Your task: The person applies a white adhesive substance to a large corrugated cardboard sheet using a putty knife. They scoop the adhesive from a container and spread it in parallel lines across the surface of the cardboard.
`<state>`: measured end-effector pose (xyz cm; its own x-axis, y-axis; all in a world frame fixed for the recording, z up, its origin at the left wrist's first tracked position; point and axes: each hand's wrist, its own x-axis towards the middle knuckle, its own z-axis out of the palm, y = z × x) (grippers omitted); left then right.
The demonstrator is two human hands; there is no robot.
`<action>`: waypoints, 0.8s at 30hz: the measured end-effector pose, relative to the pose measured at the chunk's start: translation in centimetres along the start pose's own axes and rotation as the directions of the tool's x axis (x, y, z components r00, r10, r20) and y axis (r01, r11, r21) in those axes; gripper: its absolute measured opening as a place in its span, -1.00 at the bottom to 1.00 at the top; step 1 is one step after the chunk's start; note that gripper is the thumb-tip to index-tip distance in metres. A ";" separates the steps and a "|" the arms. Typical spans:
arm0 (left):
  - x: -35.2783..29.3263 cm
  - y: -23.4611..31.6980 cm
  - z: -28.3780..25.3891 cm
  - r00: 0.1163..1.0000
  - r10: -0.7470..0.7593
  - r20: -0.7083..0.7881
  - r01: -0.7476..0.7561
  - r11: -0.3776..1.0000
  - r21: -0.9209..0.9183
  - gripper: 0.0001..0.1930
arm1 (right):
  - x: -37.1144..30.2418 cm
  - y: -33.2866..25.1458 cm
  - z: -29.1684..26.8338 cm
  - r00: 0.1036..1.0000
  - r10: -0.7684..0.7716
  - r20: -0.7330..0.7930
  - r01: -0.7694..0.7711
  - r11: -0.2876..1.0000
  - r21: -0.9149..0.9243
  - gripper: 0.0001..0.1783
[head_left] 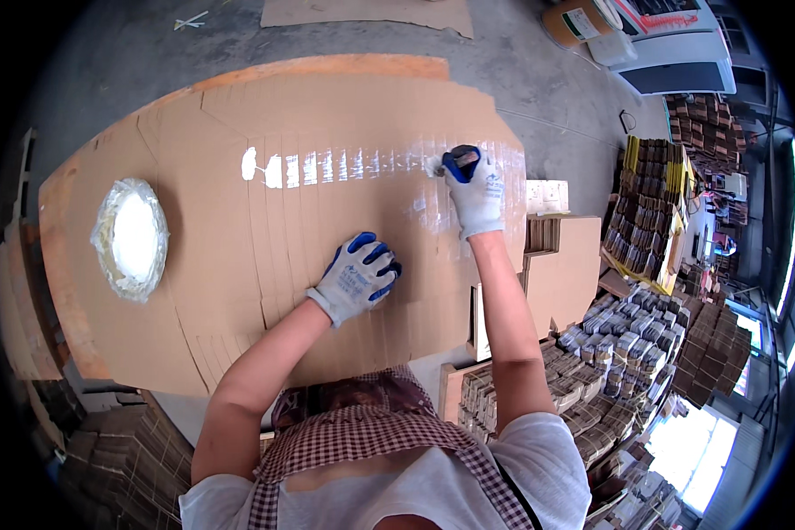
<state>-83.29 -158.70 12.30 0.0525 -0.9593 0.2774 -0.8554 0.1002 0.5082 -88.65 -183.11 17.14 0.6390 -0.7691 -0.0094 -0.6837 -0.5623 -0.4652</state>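
Observation:
Overlapping brown cardboard sheets [371, 212] lie fanned out in front of me, their edges forming close parallel lines. A band of wet white paste [327, 166] runs across those edges and thins toward the right. In a white glove with blue fingers, my right hand [477, 190] is closed around a dark-handled brush [433, 166], whose pale bristles touch the band's right part. The brush is partly hidden by the fingers. Lower and further left, my left hand [359, 276], gloved alike, rests on the cardboard with its fingers apart. A plastic-wrapped bowl of white paste [137, 237] sits at far left.
Wooden board edges [71, 291] show beneath the cardboard. More cut cardboard [565, 274] lies beyond my right arm. Bundled cardboard stacks [640, 212] stand on the right. A brown drum [574, 22] and a white machine [680, 53] are at the far right.

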 end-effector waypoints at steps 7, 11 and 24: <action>-0.2 -0.1 -0.8 1.000 -0.027 -0.012 0.025 0.993 -0.111 -0.78 | -3.5 -2.9 -4.5 0.972 0.232 -0.030 -0.211 0.925 0.315 -0.65; 0.1 1.2 -4.9 0.977 -0.089 -0.192 0.058 0.985 -0.164 -0.68 | -7.3 -3.0 -4.6 0.948 0.317 0.013 -0.246 0.709 0.661 -0.65; -12.3 -9.0 -8.9 0.659 -0.549 -0.514 0.725 0.646 0.238 -0.69 | -15.3 -0.2 -2.7 0.996 0.076 -0.039 -0.075 0.997 0.034 -0.54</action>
<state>-71.66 -145.48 11.62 0.7693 -0.5511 0.3233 -0.6377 -0.6936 0.3351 -99.26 -171.99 19.73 0.5706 -0.8212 -0.0099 -0.7173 -0.4925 -0.4929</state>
